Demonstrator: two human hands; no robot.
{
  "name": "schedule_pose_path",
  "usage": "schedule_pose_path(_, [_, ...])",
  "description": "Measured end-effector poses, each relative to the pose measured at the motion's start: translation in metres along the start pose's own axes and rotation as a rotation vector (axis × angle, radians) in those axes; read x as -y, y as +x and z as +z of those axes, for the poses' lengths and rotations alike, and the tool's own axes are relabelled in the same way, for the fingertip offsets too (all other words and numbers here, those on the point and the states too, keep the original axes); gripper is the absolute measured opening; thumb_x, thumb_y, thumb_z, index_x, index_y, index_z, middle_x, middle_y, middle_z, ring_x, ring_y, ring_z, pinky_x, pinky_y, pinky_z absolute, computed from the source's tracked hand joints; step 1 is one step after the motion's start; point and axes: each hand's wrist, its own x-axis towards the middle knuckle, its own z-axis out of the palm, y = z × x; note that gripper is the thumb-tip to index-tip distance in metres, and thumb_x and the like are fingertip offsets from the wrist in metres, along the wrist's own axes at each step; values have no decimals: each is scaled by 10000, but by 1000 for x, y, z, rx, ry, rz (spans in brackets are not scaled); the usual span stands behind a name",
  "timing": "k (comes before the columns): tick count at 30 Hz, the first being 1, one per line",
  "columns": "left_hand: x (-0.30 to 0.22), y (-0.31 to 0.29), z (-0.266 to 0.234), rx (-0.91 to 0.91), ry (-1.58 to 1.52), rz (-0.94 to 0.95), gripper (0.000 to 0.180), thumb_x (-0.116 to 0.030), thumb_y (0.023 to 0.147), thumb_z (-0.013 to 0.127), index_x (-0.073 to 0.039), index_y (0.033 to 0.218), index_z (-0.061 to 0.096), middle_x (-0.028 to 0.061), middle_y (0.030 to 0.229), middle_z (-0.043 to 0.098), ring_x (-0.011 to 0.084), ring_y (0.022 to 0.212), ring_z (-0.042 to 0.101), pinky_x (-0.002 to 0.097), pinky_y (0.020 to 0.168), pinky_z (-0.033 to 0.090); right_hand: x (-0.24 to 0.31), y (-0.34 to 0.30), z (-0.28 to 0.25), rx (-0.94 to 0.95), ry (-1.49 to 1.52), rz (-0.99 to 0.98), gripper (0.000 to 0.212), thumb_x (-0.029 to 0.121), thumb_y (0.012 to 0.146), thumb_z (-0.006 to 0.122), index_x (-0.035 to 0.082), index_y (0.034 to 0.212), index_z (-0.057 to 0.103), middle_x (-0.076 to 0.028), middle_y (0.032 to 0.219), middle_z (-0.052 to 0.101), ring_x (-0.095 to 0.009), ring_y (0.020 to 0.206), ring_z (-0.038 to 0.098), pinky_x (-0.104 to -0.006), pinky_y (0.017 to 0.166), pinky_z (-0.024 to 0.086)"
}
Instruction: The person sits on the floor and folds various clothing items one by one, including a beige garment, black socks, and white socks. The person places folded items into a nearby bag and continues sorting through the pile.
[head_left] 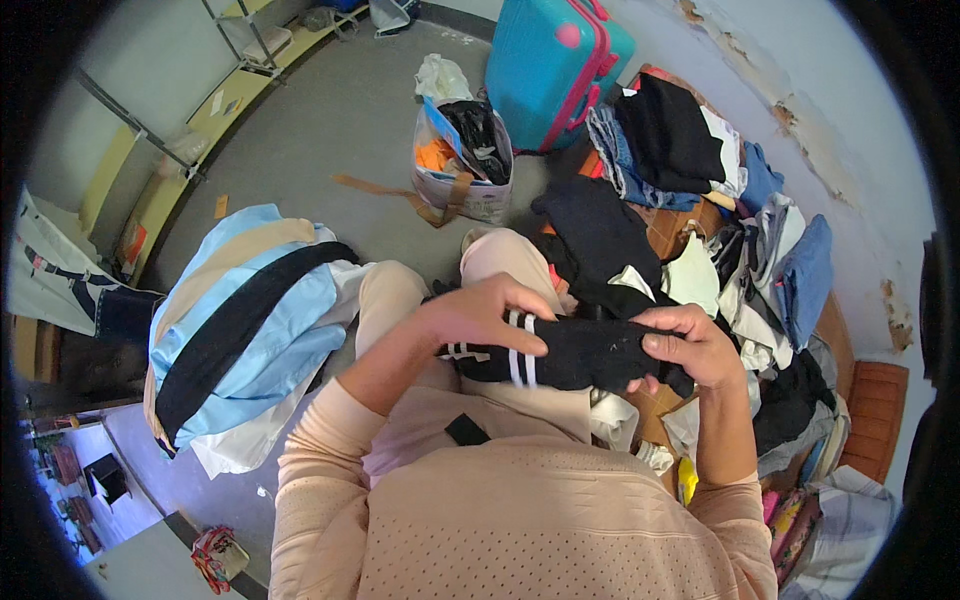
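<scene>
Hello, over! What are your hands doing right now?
Left hand and right hand both gripping black striped sock. Clothes pile at right. Nothing blocking.

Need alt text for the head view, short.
Seen from above, a seated person's left hand and right hand both grip a black sock with white stripes over their lap. A light blue bag lies to their left; piled clothes and a teal suitcase lie ahead and right.
</scene>
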Motion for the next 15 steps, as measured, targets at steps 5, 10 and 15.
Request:
schedule_pose_path(5, [-14, -18, -11, -390, 221, 74, 207, -3, 657, 721, -60, 849, 667, 25, 784, 585, 155, 793, 577, 265, 734, 448, -6, 5, 7, -64, -261, -142, 210, 33, 876, 571, -33, 1067, 629, -124, 1073, 628, -149, 846, 624, -258, 713, 490])
schedule_pose_path(10, [-14, -64, -3, -580, 800, 253, 337, 23, 493, 683, -121, 798, 664, 28, 830, 576, 230, 871, 573, 438, 925, 432, -25, 3, 31, -174, -678, -450, 271, 3, 704, 671, 17, 974, 668, -148, 1200, 568, -250, 1003, 560, -330, 868, 436])
schedule_pose_path(15, [44, -91, 22, -452, 1099, 174, 216, -63, 628, 651, -139, 829, 653, 0, 825, 555, 198, 899, 557, 464, 993, 354, -106, 17, 41, -171, -1073, -390, 375, 65, 672, 718, 29, 1035, 634, -174, 1404, 356, -343, 1113, 467, -430, 937, 395])
